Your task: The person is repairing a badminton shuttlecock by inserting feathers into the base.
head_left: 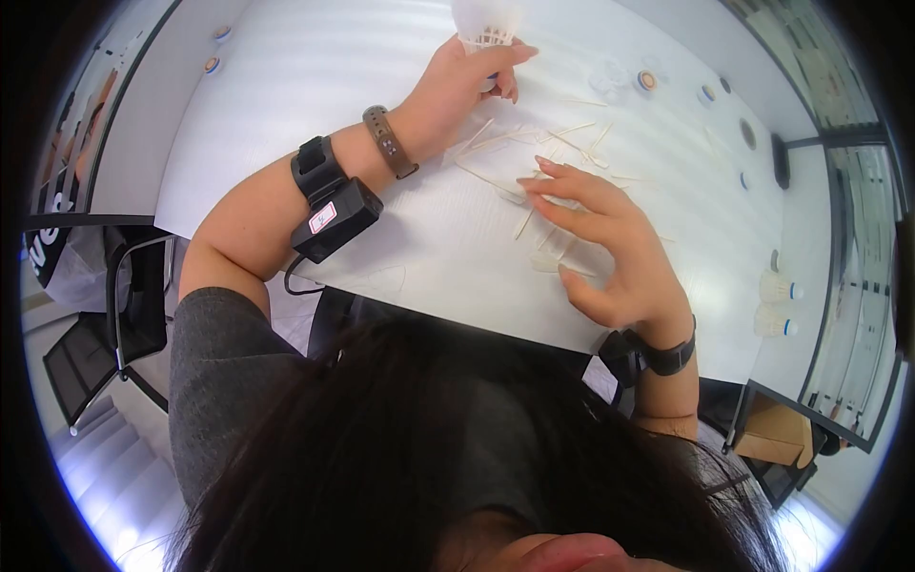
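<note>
**Shuttlecock gripped in the left hand, right hand spread over loose feathers**

On the left, the left hand (467, 81) reaches to the far side of the white table (315, 86). It grips a shuttlecock (486, 29), with fingers and thumb closed around the lower skirt near the base. The shuttlecock looks very light and fragile. A firm squeeze would likely bend the feather skirt, so the stiffer base end seems the sounder place to hold it. A brown strap (389, 141) and a black device (334, 217) sit on that forearm.

Toward the middle, loose feathers (496, 141) lie scattered flat on the table. They look thin, springy and easily snapped, and are probably best pinched at the quill.

Just right of them, the right hand (615, 243) is open with fingers spread and holds nothing. Its fingertips are at the pile's near edge, but I cannot tell whether they touch it. The shuttlecock is well beyond this hand, up and to the left. Small cork bases (647, 81) rest farther right.
</note>
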### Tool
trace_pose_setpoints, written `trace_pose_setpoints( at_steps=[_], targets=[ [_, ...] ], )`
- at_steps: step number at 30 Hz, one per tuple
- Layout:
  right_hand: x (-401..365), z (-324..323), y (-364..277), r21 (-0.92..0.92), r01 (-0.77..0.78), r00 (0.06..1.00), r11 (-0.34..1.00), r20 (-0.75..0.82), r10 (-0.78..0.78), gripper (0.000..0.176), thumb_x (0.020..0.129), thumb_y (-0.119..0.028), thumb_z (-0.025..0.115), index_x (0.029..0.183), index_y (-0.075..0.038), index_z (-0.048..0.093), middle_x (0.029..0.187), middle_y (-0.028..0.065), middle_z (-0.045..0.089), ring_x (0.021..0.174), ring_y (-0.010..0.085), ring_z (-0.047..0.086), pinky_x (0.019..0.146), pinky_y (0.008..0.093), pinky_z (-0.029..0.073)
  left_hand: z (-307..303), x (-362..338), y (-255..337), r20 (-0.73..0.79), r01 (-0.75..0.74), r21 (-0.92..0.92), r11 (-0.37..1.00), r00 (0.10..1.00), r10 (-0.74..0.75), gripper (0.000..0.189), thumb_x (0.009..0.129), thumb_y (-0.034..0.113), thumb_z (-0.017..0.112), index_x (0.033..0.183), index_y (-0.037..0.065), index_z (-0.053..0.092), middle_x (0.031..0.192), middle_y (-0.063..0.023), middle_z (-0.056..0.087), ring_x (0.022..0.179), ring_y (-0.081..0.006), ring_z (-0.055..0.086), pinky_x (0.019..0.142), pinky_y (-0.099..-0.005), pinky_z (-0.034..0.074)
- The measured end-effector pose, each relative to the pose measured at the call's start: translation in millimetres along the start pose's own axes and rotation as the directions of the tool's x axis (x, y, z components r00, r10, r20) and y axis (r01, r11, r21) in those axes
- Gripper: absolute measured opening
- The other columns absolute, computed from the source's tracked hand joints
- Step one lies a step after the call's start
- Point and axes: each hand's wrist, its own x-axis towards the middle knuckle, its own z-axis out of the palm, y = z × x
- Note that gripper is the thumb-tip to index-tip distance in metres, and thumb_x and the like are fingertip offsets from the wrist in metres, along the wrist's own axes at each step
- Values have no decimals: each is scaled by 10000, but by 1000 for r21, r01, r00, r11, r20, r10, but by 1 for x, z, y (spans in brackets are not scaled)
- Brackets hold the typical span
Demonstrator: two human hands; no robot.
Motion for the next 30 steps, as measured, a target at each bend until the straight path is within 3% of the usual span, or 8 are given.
trace_pose_setpoints(
  at_steps=[5, 6, 11, 13, 16, 23, 26, 30],
  targets=[
    [1, 1, 4, 133, -86, 984, 987, -141, 105, 624, 670, 25, 570, 1291, -33, 594, 1380, 168, 536, 1330, 364, 466, 1104, 443, 362, 2, -2, 4, -85, -23, 115, 993, 996, 33, 159, 906, 225, 631, 890, 67, 633, 642, 38, 446, 648, -78, 464, 645, -222, 379],
    [0, -1, 10, 215, -76, 983, 974, -148, 110, 656, 670, -60, 602, 1325, -22, 579, 1402, 177, 517, 1356, 345, 438, 1134, 438, 314, 5, -4, 6, -117, -15, 149, 989, 993, 33, 152, 898, 225, 649, 864, 77, 639, 629, 49, 435, 620, -66, 450, 612, -211, 363],
    [-2, -2, 23, 752, 28, 917, 658, -281, 282, 860, 651, -357, 549, 1383, 89, 481, 1491, 230, 414, 1436, 329, 322, 1193, 435, 169, 11, -9, 9, -137, -54, 334, 941, 985, 105, 154, 891, 230, 717, 881, 83, 673, 683, 39, 601, 549, -6, 422, 504, -183, 326],
    [-7, -4, 30, 858, 92, 912, 505, -276, 304, 905, 666, -398, 506, 1416, 102, 422, 1530, 241, 355, 1467, 333, 261, 1201, 451, 134, 10, -9, 5, -39, -164, 360, 918, 981, 191, 118, 873, 169, 739, 906, 77, 674, 792, 3, 686, 642, -26, 544, 573, -194, 433],
    [-4, -3, 30, 904, 167, 919, 394, -287, 269, 941, 681, -426, 487, 1453, 96, 359, 1562, 240, 294, 1495, 328, 183, 1208, 461, 87, 12, -14, 5, 107, -319, 386, 866, 947, 302, 204, 799, 122, 809, 935, 58, 672, 878, -21, 712, 812, -81, 661, 728, -242, 539],
    [5, 12, 14, 909, 141, 937, 392, -250, 242, 1053, 670, -504, 527, 1505, 75, 248, 1611, 203, 180, 1512, 281, 105, 1211, 447, 23, 9, -21, 10, 380, -500, 591, 633, 865, 328, 347, 745, 184, 853, 1005, 37, 677, 926, -59, 726, 820, -110, 683, 749, -264, 551],
    [6, 16, 11, 919, 113, 948, 377, -214, 237, 1083, 669, -537, 530, 1521, 56, 221, 1622, 177, 161, 1514, 264, 75, 1206, 434, -4, 9, -19, 1, 303, -448, 508, 736, 893, 334, 321, 754, 225, 826, 992, 47, 706, 796, -36, 712, 698, -98, 651, 668, -254, 527],
    [5, 16, 13, 929, 116, 952, 351, -205, 229, 1081, 683, -556, 506, 1527, 50, 206, 1629, 165, 143, 1514, 259, 66, 1204, 430, -13, 6, -16, -8, 305, -439, 411, 799, 892, 334, 322, 772, 211, 817, 1013, 39, 690, 869, -44, 722, 766, -106, 663, 716, -266, 535]
  ],
)
